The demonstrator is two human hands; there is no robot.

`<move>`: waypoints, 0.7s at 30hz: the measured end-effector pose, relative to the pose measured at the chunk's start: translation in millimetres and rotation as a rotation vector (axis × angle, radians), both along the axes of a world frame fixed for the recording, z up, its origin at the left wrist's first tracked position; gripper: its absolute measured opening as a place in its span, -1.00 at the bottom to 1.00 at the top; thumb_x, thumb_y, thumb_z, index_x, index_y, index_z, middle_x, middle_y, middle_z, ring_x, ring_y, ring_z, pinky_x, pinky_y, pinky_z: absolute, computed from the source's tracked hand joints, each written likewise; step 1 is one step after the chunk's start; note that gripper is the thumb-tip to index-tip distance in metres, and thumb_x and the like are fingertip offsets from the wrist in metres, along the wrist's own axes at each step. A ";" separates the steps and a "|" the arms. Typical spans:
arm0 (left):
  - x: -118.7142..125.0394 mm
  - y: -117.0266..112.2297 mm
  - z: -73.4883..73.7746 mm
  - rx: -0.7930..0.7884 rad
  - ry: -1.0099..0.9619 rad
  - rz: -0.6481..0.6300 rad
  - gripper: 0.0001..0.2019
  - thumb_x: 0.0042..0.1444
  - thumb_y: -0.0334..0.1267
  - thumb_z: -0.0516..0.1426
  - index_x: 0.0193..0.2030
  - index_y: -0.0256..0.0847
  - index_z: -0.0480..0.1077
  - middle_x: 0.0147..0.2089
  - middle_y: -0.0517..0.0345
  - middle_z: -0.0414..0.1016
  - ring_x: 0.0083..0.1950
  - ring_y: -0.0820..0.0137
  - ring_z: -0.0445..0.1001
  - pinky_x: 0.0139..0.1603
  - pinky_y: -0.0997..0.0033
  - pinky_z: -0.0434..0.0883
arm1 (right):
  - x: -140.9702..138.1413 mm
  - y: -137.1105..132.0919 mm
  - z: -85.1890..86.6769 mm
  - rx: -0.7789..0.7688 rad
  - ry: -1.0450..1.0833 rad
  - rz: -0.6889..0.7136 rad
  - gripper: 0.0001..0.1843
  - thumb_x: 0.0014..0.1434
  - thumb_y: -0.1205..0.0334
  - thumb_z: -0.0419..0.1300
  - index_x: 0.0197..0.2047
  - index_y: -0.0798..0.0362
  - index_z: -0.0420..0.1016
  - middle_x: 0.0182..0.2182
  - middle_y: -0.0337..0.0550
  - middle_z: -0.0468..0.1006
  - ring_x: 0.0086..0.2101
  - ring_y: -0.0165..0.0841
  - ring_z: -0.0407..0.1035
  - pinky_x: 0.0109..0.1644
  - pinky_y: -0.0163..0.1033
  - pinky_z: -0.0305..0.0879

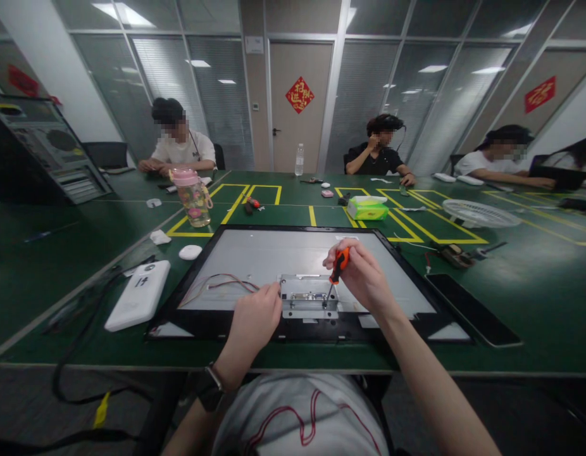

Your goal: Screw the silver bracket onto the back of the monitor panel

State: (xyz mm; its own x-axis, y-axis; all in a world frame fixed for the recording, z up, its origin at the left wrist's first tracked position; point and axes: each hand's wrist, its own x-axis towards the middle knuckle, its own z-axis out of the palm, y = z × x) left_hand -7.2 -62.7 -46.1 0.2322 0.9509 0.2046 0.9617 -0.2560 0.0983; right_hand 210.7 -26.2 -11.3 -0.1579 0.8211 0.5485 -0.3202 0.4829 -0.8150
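Note:
A flat display panel [269, 253] with a black frame lies face down on the green table in front of me. At its middle is a metal bracket [308, 313] with a row of connector ports. My right hand [362, 272] is closed round an orange and black screwdriver [339, 265], its shaft slanting down to the bracket's right side. The tip seems to touch near the ports. My left hand [257, 310] presses at the bracket's left edge with curled fingers; what they grip, if anything, is hidden. Thin wires [221, 282] run across the panel beside it.
A white power bank [138, 296] lies left of the panel, a black phone [471, 310] right of it. Behind stand a pink-lidded bottle [192, 199], a green tissue pack [367, 208] and a white fan grille [480, 214]. Several people sit across the table.

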 end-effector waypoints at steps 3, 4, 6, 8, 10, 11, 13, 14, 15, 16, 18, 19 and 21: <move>-0.3 0.2 0.5 0.003 -0.009 0.002 -0.77 0.32 -0.34 -0.08 -0.15 -0.16 0.39 -0.22 0.10 0.59 -0.22 0.30 0.58 -0.33 0.40 0.28 | 1.2 0.8 0.3 0.040 -0.018 -0.043 -0.69 0.18 -0.09 0.23 -0.35 -0.03 0.37 -0.35 -0.20 0.41 -0.33 -0.32 0.40 -0.04 0.00 0.43; -0.5 0.2 0.7 0.003 -0.011 0.003 -0.77 0.32 -0.34 -0.09 -0.15 -0.16 0.39 -0.21 0.10 0.59 -0.22 0.30 0.58 -0.33 0.41 0.28 | 2.4 0.9 0.8 0.043 -0.027 -0.050 -0.68 0.15 -0.10 0.27 -0.35 -0.03 0.38 -0.36 -0.21 0.40 -0.33 -0.32 0.39 -0.02 0.00 0.43; -0.8 -0.1 1.0 0.004 -0.011 0.004 -0.76 0.32 -0.35 -0.09 -0.14 -0.17 0.40 -0.21 0.09 0.59 -0.23 0.31 0.58 -0.32 0.41 0.29 | 5.3 0.6 2.2 0.022 -0.052 -0.038 -0.71 0.16 -0.08 0.27 -0.25 -0.05 0.44 -0.37 -0.21 0.43 -0.34 -0.32 0.41 -0.05 -0.01 0.44; -1.0 -0.5 1.1 0.007 -0.011 0.001 -0.76 0.32 -0.35 -0.09 -0.14 -0.17 0.40 -0.21 0.09 0.59 -0.23 0.31 0.58 -0.32 0.41 0.29 | 8.0 -0.4 4.1 0.000 -0.066 -0.006 -0.70 0.23 -0.05 0.20 -0.09 -0.06 0.45 -0.35 -0.18 0.49 -0.33 -0.30 0.44 -0.10 -0.03 0.45; -1.0 -0.8 1.2 0.008 -0.010 -0.002 -0.76 0.32 -0.35 -0.09 -0.15 -0.17 0.40 -0.21 0.10 0.59 -0.23 0.30 0.58 -0.32 0.42 0.30 | 10.1 -1.5 5.9 0.002 -0.076 0.012 -0.70 0.28 -0.04 0.14 -0.05 -0.04 0.44 -0.33 -0.14 0.54 -0.29 -0.26 0.48 -0.09 -0.01 0.46; -0.8 -1.0 1.4 0.006 -0.010 -0.001 -0.77 0.32 -0.35 -0.09 -0.15 -0.17 0.40 -0.21 0.10 0.59 -0.23 0.30 0.58 -0.32 0.42 0.30 | 11.1 -1.8 6.5 0.009 -0.081 0.004 -0.71 0.29 -0.04 0.13 -0.08 -0.03 0.45 -0.32 -0.12 0.56 -0.26 -0.24 0.49 -0.06 0.02 0.46; -0.5 -1.0 2.0 0.000 -0.012 0.002 -0.76 0.32 -0.35 -0.09 -0.14 -0.17 0.40 -0.20 0.10 0.59 -0.22 0.31 0.58 -0.31 0.43 0.30 | 13.3 -1.7 7.4 0.021 -0.106 -0.021 -0.70 0.29 -0.05 0.12 -0.13 -0.01 0.48 -0.25 -0.07 0.59 -0.20 -0.21 0.51 0.00 0.05 0.45; -0.4 -1.0 2.4 -0.004 -0.013 0.005 -0.76 0.32 -0.35 -0.09 -0.14 -0.17 0.40 -0.19 0.10 0.59 -0.21 0.31 0.58 -0.30 0.44 0.30 | 14.8 -1.3 7.8 0.024 -0.127 -0.031 -0.69 0.29 -0.05 0.12 -0.12 0.00 0.49 -0.20 -0.04 0.59 -0.18 -0.20 0.52 0.01 0.06 0.45; -0.3 -1.0 2.8 -0.008 -0.013 0.007 -0.76 0.32 -0.36 -0.09 -0.14 -0.17 0.40 -0.19 0.09 0.60 -0.21 0.32 0.58 -0.30 0.44 0.30 | 16.4 -0.7 8.4 0.027 -0.152 -0.037 -0.68 0.30 -0.04 0.12 -0.09 0.00 0.50 -0.15 -0.02 0.59 -0.17 -0.20 0.52 0.01 0.05 0.45; -0.2 -1.1 3.1 -0.010 -0.011 0.008 -0.77 0.32 -0.35 -0.09 -0.14 -0.17 0.40 -0.19 0.09 0.60 -0.20 0.32 0.58 -0.29 0.44 0.30 | 18.1 -0.1 9.1 0.028 -0.183 -0.042 -0.67 0.30 -0.03 0.12 -0.05 0.00 0.51 -0.12 -0.01 0.59 -0.16 -0.20 0.52 0.01 0.04 0.46; -0.2 -1.3 3.7 -0.008 -0.007 0.005 -0.77 0.32 -0.35 -0.09 -0.14 -0.17 0.40 -0.19 0.09 0.60 -0.20 0.30 0.58 -0.30 0.43 0.30 | 20.4 1.2 11.0 0.036 -0.243 -0.059 -0.68 0.30 0.01 0.15 0.00 -0.01 0.52 -0.12 -0.03 0.60 -0.18 -0.23 0.53 -0.01 0.00 0.47; -0.3 -1.5 3.9 -0.005 -0.007 0.002 -0.76 0.32 -0.35 -0.09 -0.14 -0.17 0.40 -0.19 0.09 0.60 -0.21 0.30 0.58 -0.30 0.42 0.30 | 20.7 1.6 11.9 0.048 -0.265 -0.077 -0.69 0.28 0.04 0.17 0.00 -0.02 0.53 -0.16 -0.05 0.61 -0.20 -0.25 0.53 -0.04 -0.04 0.48; -0.3 -1.7 4.1 -0.007 -0.011 0.000 -0.76 0.32 -0.36 -0.09 -0.15 -0.17 0.39 -0.19 0.09 0.60 -0.20 0.30 0.59 -0.31 0.42 0.30 | 18.6 1.6 12.9 0.093 -0.284 -0.147 -0.75 0.22 0.07 0.25 -0.08 -0.03 0.58 -0.23 -0.11 0.59 -0.26 -0.30 0.51 -0.11 -0.13 0.48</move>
State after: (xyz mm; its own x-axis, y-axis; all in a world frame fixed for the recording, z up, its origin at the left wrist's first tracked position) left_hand -7.6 -64.4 -42.0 0.2296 0.9524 0.2003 0.9607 -0.2548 0.1105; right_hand 229.3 -24.5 1.7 -0.1986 0.7950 0.5731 -0.0073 0.5836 -0.8120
